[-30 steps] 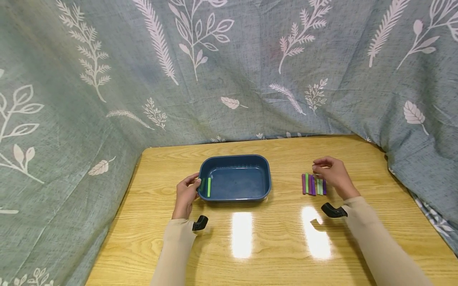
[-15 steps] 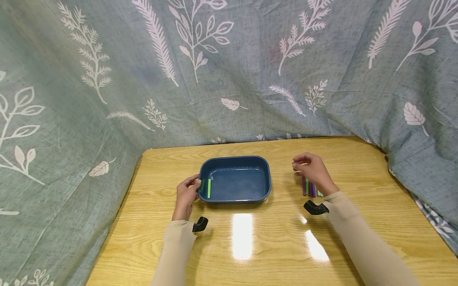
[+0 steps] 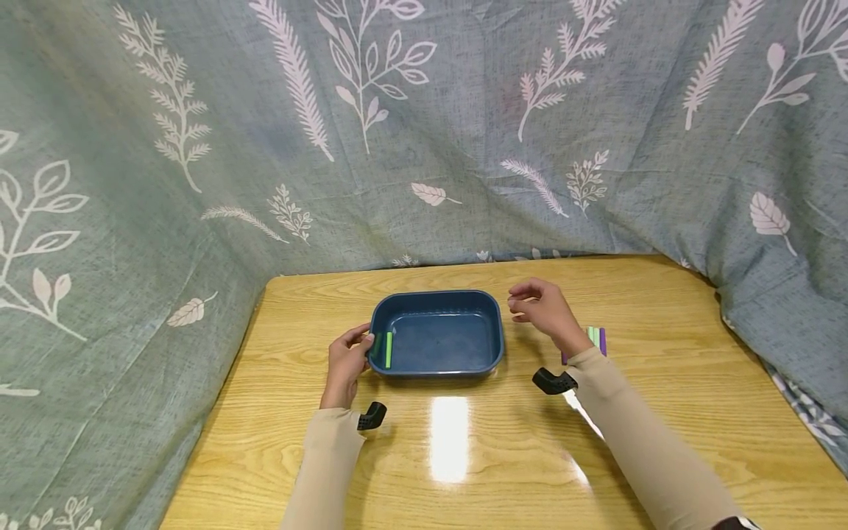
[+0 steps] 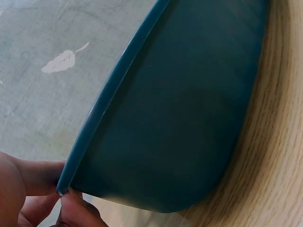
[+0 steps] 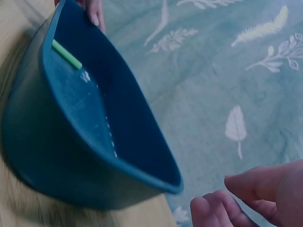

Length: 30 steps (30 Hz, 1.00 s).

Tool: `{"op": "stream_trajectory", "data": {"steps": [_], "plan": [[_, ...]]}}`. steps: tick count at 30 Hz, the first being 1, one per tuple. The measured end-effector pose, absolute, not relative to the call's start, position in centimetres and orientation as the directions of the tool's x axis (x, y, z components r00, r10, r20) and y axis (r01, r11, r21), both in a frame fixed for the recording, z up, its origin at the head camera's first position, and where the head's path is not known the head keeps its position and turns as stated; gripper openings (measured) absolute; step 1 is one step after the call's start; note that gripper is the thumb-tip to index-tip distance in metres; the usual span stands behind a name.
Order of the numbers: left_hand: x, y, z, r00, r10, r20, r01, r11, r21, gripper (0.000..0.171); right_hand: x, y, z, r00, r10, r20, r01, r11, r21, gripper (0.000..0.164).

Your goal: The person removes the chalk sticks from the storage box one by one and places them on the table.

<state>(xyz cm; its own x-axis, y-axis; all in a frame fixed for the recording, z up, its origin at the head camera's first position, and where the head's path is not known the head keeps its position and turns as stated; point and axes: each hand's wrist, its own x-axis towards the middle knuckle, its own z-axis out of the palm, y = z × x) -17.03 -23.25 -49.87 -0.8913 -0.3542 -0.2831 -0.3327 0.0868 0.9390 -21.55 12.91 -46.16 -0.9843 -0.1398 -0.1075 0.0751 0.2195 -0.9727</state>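
A dark blue plastic tub [image 3: 437, 372] stands on the table. My left hand [image 3: 345, 364] pinches its left rim; in the left wrist view the fingers [image 4: 42, 177] sit on either side of that rim. One short green stick [image 3: 389, 350] lies at the left end inside the tub. Just right of the tub my right hand [image 3: 543, 309] hovers, loosely curled. Its thumb and fingertips stand apart in the right wrist view, with nothing visible between them. Beyond the right wrist lies a row of short sticks [image 3: 602, 342], purple and green, partly hidden by the forearm.
The wooden table [image 3: 503, 456] carries bright glare in front of the tub. A grey-blue leaf-print cloth [image 3: 477, 147] hangs behind the table and along both sides. Black wrist mounts [image 3: 553, 381] stick out from both sleeves.
My right hand has moved left from above the row of sticks to beside the tub's right rim. My left hand stays on the tub, and the green stick inside lies as before.
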Motion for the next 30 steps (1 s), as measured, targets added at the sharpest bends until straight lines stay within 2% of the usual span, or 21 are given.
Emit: {"op": "stream_trajectory", "data": {"steps": [20,30], "plan": [[-17.0,-23.3,-50.0,-0.895,-0.346,-0.281,-0.32,0.06,0.945,0.033,-22.0,6.7,-44.8,-0.966,-0.241,-0.095,0.048,0.193,-0.98,0.021],[-17.1,-23.2,-50.0,-0.888,-0.353,-0.294,-0.33,0.047,0.943,0.033,-21.8,3.4,-44.9,-0.94,-0.321,-0.114,0.058,0.178,-0.982,0.025]]}}
